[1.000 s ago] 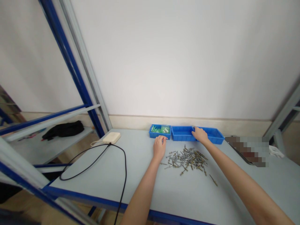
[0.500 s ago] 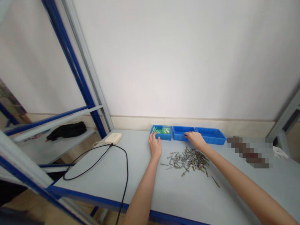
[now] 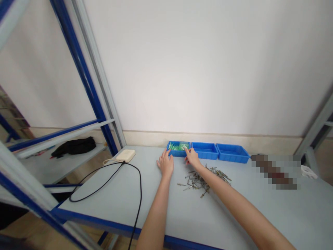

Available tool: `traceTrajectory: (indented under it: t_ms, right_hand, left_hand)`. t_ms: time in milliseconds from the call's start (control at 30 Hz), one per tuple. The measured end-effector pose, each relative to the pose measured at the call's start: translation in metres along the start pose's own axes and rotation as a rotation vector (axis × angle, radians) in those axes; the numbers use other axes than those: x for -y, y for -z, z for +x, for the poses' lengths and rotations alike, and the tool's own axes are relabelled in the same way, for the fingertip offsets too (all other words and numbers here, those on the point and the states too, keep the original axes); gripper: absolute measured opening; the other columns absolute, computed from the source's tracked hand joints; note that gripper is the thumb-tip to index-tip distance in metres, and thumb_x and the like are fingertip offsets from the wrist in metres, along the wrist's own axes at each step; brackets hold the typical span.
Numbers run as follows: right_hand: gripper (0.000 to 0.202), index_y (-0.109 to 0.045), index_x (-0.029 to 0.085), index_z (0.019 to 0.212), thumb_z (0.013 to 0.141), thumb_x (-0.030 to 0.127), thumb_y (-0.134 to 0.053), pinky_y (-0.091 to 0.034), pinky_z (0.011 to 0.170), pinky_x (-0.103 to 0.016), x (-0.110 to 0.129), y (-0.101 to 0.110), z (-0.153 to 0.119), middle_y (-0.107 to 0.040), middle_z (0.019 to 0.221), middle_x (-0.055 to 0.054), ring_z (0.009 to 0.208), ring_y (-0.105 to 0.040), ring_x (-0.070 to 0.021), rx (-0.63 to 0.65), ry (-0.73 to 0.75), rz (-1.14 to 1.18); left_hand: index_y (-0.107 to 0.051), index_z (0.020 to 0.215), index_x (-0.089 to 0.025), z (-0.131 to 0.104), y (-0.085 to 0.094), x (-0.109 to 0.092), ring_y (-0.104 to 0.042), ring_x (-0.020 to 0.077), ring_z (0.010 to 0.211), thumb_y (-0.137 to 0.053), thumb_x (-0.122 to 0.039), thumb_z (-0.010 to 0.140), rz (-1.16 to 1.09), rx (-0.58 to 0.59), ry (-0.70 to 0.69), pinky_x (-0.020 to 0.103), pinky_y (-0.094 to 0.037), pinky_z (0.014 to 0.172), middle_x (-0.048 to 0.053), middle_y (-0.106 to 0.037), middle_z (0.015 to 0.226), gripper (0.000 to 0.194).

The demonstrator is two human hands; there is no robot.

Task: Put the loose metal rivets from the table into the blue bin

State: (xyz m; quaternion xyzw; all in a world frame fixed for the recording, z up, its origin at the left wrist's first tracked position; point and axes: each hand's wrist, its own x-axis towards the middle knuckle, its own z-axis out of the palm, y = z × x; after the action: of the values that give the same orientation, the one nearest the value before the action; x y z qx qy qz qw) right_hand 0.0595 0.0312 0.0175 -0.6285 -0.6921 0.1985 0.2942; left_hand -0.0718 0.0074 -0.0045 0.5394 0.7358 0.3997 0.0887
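Three blue bins stand in a row at the back of the table. The left bin [image 3: 179, 153] holds green and white items; the middle bin [image 3: 205, 155] and right bin [image 3: 232, 158] show bare insides. My left hand [image 3: 165, 164], fingers spread, rests at the front left corner of the left bin. At that bin's front right corner is my right hand [image 3: 191, 157], its thumb and fingers closed near a small white item; whether it grips this is too small to tell. Below lies a pile of metal rivets [image 3: 197, 180], partly covered by my right forearm.
A white box [image 3: 126, 155] and a looped black cable [image 3: 141, 187] lie on the table [image 3: 104, 194] at the left. A blurred, pixelated patch and a white object [image 3: 308, 172] are at the right. Blue and grey frame posts rise at the left.
My right hand has moved left from the middle bin to the left bin's front right corner. My left hand has shifted slightly left and down, fingers more spread.
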Motion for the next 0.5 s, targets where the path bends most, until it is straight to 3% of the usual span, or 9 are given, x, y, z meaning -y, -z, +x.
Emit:
traceTrajectory:
  t_ms: [133, 300, 367, 500]
  right_hand:
    - [0.04, -0.055, 0.015, 0.104, 0.095, 0.04, -0.026, -0.046, 0.061, -0.026, 0.008, -0.014, 0.003, -0.067, 0.086, -0.013, 0.076, -0.066, -0.0212, -0.082, -0.006, -0.019]
    - [0.034, -0.045, 0.017, 0.12, 0.092, 0.036, -0.04, -0.045, 0.069, -0.029, -0.006, -0.016, 0.0, -0.066, 0.092, -0.013, 0.086, -0.065, -0.0239, -0.1, 0.12, -0.313]
    - [0.034, -0.046, 0.016, 0.119, 0.092, 0.037, -0.042, -0.045, 0.069, -0.028, -0.013, -0.015, -0.005, -0.067, 0.09, -0.013, 0.083, -0.066, -0.0237, -0.053, 0.191, -0.359]
    - [0.029, -0.05, 0.016, 0.114, 0.092, 0.034, -0.041, -0.044, 0.07, -0.028, -0.013, -0.012, -0.02, -0.067, 0.087, -0.011, 0.082, -0.065, -0.0236, 0.015, 0.324, -0.298]
  left_hand:
    - [-0.051, 0.123, -0.032, -0.001, 0.006, 0.01, -0.044, 0.0321, 0.118, -0.049, -0.024, 0.083, 0.097, 0.001, -0.08, 0.068, -0.016, 0.101, 0.007, -0.055, 0.127, 0.041]
    - [-0.054, 0.122, -0.027, -0.001, 0.007, 0.013, -0.036, 0.0331, 0.127, -0.05, -0.02, 0.083, 0.319, -0.136, -0.26, 0.065, -0.015, 0.103, 0.013, -0.044, 0.137, 0.04]
    - [-0.059, 0.114, -0.024, -0.001, 0.009, 0.01, -0.044, 0.0315, 0.12, -0.043, -0.025, 0.088, 0.34, -0.168, -0.244, 0.064, -0.019, 0.102, 0.014, -0.055, 0.124, 0.03]
    - [-0.061, 0.101, -0.018, 0.001, 0.017, 0.002, -0.059, 0.0291, 0.097, -0.033, -0.035, 0.092, 0.308, -0.163, -0.083, 0.053, -0.038, 0.092, 0.016, -0.065, 0.098, 0.034]
